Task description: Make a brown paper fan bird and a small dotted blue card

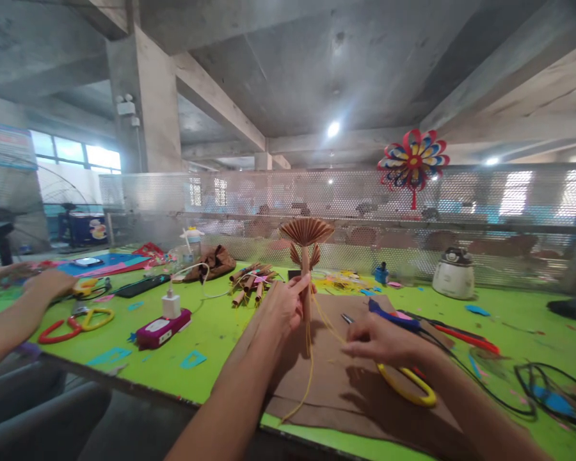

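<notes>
The left fingers (301, 283) grasp a brown paper flower (307, 232) upright by its stem; the right fingers (358, 349) pinch yellow string (311, 376) running from it. Beneath: brown paper (324, 390) on the green worktop (160, 368).

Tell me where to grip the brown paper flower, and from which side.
Pinch the slim, straight stem below the leaves, coming from the left, where the left hand holds it. The brown paper flower stands upright, and its wide pleated top looks easy to crush. On the right, yellow string slants toward the right hand and could snag.
</notes>
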Motion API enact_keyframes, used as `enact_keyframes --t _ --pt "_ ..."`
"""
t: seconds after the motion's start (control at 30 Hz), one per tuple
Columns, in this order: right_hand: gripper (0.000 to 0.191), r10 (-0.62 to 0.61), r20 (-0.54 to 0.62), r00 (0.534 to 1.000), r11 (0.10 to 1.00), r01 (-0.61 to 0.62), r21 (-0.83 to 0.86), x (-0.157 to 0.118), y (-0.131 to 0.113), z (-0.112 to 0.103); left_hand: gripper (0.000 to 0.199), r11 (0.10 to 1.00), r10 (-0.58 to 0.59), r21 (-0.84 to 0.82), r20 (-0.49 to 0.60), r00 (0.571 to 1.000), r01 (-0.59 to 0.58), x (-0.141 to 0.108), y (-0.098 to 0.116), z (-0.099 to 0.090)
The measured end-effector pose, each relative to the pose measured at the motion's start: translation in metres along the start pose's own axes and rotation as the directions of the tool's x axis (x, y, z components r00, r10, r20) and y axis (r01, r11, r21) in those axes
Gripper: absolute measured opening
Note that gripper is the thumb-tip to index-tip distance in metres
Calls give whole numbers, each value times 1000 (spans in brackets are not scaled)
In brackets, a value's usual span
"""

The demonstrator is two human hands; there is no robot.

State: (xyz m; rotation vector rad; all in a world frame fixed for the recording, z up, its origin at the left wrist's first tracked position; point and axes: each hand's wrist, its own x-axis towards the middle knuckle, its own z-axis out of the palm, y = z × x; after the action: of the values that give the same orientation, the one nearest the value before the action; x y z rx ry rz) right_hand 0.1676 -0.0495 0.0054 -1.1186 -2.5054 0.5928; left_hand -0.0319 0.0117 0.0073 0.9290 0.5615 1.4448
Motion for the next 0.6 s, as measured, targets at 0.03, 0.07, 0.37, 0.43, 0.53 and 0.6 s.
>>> enact_keyframes --t 0.03,0.07,0.37,0.43,0.53,0.6 --pt "41 39 -54 998 999 -40 -15 -2 4 -7 28 1000 3 -1 1 1000 -3 1 -1 0" --pt "44 80 -94 992 996 -83 -27 -5 8 -13 28 1000 9 -3 0 1000 -9 1 -1 0" --pt "51 257 -501 826 965 -195 172 4 33 -20 25 999 19 36 48 999 -20 -9 3 10" --pt "42 206 -607 768 973 -92 213 13 27 -7 24 999 20 37 74 997 -23 -13 1 15" --pt "35 92 -638 764 973 67 221 24 10 15 26 999 11 43 124 992 -17 -18 -6 21" --pt "35 70 -623 779 971 90 221 30 -2 28 28 999 -2 49 143 990 -5 -20 -11 24"
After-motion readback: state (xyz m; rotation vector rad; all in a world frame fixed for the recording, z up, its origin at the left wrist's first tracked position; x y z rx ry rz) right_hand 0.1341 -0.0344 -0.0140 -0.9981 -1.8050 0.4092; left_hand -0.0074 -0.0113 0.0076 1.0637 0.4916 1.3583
